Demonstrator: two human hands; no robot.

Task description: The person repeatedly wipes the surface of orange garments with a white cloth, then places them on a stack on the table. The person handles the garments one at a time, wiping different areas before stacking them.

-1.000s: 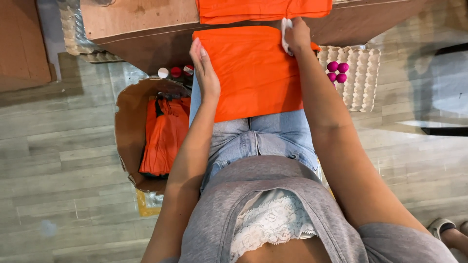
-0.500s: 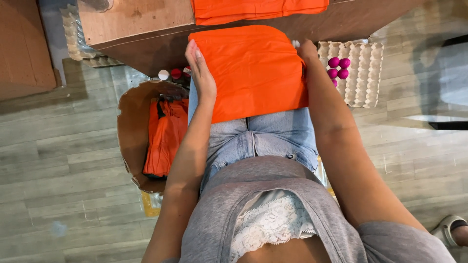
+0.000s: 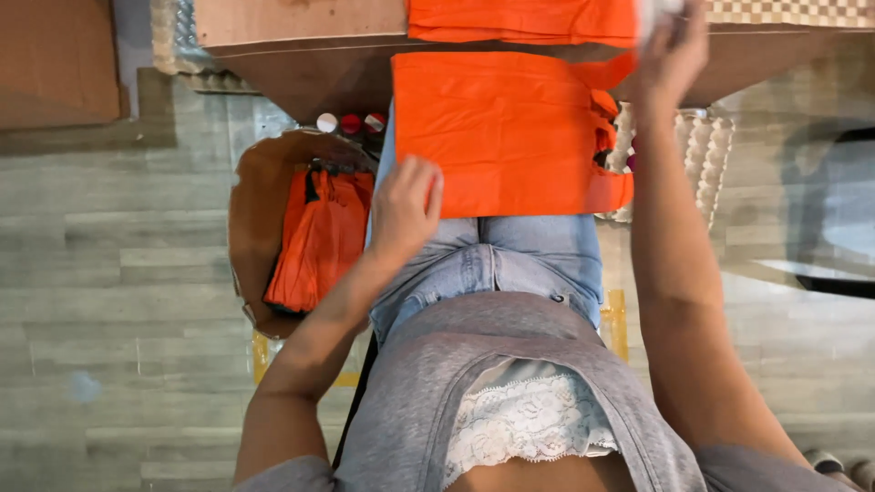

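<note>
Across the person's lap, a folded orange bag (image 3: 506,132) lies flat on the blue jeans (image 3: 497,260), its handles (image 3: 609,146) toward the person's right. Left hand (image 3: 404,208) rests at the bag's lower left corner, fingers curled loosely, touching the edge; no firm grip is visible. Right hand (image 3: 673,41) is raised near the counter (image 3: 292,32), its fingers closed on a small whitish item, blurred and partly cut off by the frame edge. On the counter lies a second orange bag (image 3: 519,20). Left of the knees, a brown box (image 3: 251,205) on the floor holds more orange bags (image 3: 319,239). An egg tray (image 3: 697,150) sits beside the right arm.
</note>
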